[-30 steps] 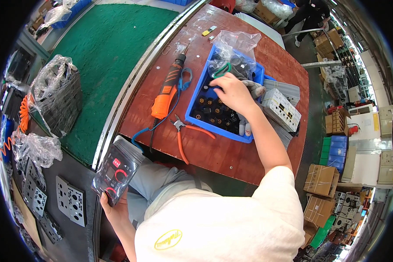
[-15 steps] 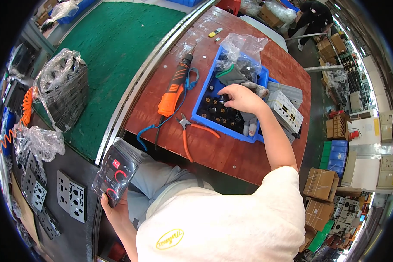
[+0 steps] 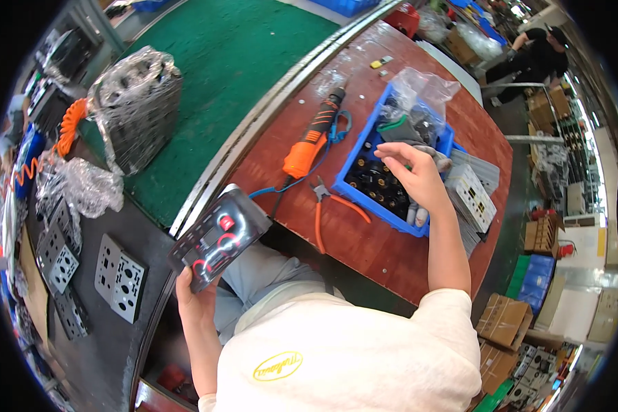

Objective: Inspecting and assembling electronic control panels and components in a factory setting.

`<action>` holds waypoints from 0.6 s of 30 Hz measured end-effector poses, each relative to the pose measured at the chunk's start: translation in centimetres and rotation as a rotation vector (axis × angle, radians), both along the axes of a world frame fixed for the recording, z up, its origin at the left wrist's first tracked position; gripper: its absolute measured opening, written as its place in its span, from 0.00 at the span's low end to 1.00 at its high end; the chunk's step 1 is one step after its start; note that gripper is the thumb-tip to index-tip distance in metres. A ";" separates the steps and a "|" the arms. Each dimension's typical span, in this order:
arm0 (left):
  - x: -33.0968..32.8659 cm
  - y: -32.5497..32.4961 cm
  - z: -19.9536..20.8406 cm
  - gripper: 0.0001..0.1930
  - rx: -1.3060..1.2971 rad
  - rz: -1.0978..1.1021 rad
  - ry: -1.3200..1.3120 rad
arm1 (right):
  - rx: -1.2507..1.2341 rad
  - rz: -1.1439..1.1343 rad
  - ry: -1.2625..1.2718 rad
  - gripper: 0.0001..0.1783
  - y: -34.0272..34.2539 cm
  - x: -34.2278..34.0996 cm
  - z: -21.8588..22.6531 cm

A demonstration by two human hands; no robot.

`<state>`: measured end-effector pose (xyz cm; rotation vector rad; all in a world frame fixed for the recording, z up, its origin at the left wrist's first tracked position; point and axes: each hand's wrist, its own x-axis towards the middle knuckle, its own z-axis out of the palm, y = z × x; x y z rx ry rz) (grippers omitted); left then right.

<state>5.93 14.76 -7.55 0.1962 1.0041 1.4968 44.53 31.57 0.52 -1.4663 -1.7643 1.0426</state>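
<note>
your left hand closed on the near edge of a glossy black rectangular panel with red markings; your right hand half-curled above a blue plastic bin, any hold unclear

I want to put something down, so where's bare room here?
Most room: the green mat, between the wrapped stack and metal rail. Smaller: the red table, between the pliers, the blue bin and the table's near edge. Crowded: inside that bin, under your right hand, and beside it, where panels are stacked.
</note>
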 end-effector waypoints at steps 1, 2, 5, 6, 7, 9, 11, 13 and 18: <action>0.0 0.2 -0.3 0.25 -0.014 -0.005 0.007 | 0.002 0.002 0.041 0.12 -0.4 -0.6 0.2; 0.2 0.6 -0.3 0.25 -0.028 -0.011 0.013 | 0.002 0.017 0.048 0.12 -0.6 -1.1 0.2; 1.1 3.0 0.1 0.23 -0.038 -0.062 0.010 | 0.042 0.008 0.090 0.11 -1.0 -2.3 0.2; 1.4 3.8 0.1 0.23 -0.058 -0.065 0.005 | 0.043 0.021 0.094 0.11 -1.2 -2.9 0.1; 1.8 4.7 0.3 0.22 -0.049 -0.073 0.000 | 0.081 0.010 0.085 0.10 -1.3 -3.5 -0.2; 2.6 6.5 0.7 0.21 -0.036 -0.068 0.006 | 0.166 0.007 -0.026 0.10 -1.9 -5.1 -1.3; 3.2 7.9 0.7 0.21 -0.027 -0.062 0.013 | 0.396 0.274 -0.316 0.15 -2.2 -7.4 -1.4; 3.7 9.1 0.3 0.21 -0.022 -0.059 0.007 | 0.503 0.497 -0.493 0.20 -2.2 -9.2 -2.3; 4.2 10.4 -0.1 0.19 -0.013 -0.063 -0.025 | 0.677 0.628 -0.768 0.25 0.6 -11.2 -4.5</action>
